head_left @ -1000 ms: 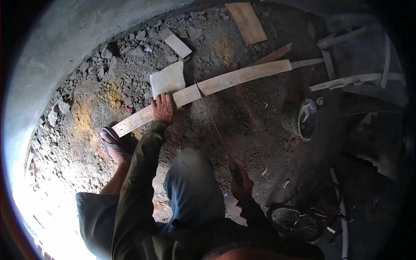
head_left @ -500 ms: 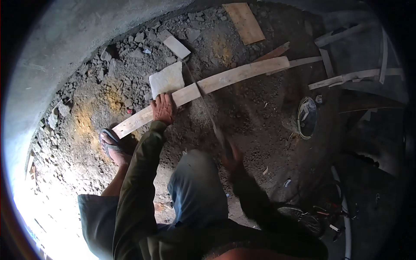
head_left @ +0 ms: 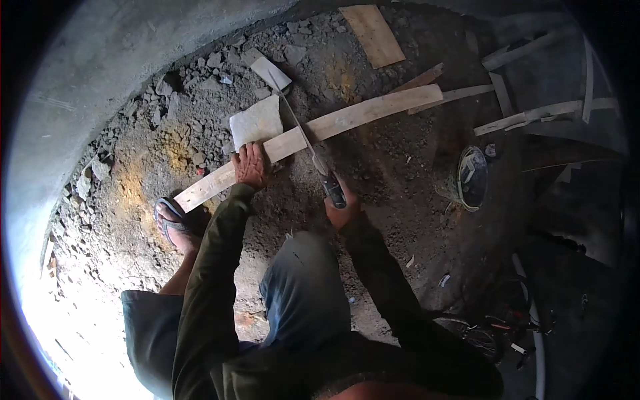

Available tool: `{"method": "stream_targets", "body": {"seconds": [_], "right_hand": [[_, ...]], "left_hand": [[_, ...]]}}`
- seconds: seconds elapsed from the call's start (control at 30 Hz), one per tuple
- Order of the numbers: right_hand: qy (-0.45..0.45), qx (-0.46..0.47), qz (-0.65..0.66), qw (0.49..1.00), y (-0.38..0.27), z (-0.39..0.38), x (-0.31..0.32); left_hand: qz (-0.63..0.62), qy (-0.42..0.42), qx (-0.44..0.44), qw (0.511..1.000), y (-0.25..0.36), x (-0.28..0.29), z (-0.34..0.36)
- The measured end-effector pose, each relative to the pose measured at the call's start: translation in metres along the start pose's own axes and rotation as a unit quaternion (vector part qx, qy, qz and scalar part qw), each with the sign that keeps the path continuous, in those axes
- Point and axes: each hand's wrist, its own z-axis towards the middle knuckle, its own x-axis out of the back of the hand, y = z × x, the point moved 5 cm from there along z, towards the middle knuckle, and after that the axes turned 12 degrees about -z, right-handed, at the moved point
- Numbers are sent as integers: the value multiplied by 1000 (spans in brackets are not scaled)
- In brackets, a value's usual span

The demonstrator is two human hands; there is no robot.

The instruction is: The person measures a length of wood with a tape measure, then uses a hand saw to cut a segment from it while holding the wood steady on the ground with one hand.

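Observation:
A long pale wooden plank [head_left: 367,115] lies slantwise above the dirt, its near left end beside my sandalled foot [head_left: 175,223]. My left hand [head_left: 251,168] is closed over the plank, fingers bent across its far edge. A handsaw [head_left: 297,120] crosses the plank at a steep angle, blade on the wood and tip pointing far left. Its dark handle sits in my right hand [head_left: 343,207], which is wrapped round it on the near side. A whitish block [head_left: 257,125] stands against the plank's far edge, just beyond my left hand. The plank's underside is hidden.
Beyond the saw tip lies a small wooden offcut [head_left: 271,73]. A flat board [head_left: 375,37] rests farther back. Loose wood strips [head_left: 533,119] and a bucket [head_left: 472,179] are at right, a bicycle [head_left: 477,337] at lower right. Rubble lines the concrete wall [head_left: 133,60].
My right hand has pushed the handsaw forward and left, so more blade reaches past the plank's far edge. My left hand and the plank have stayed in place.

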Motion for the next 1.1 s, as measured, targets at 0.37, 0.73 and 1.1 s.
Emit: {"method": "stream_targets", "body": {"seconds": [0.37,0.73,1.1], "right_hand": [[44,24,-34,998,2,13,1],[-33,-81,9,996,4,-19,2],[43,45,-26,998,11,-64,14]], "left_hand": [[35,11,5,999,6,2,2],[11,-12,21,1000,1,13,-3],[-4,-11,49,999,-1,12,-5]]}}
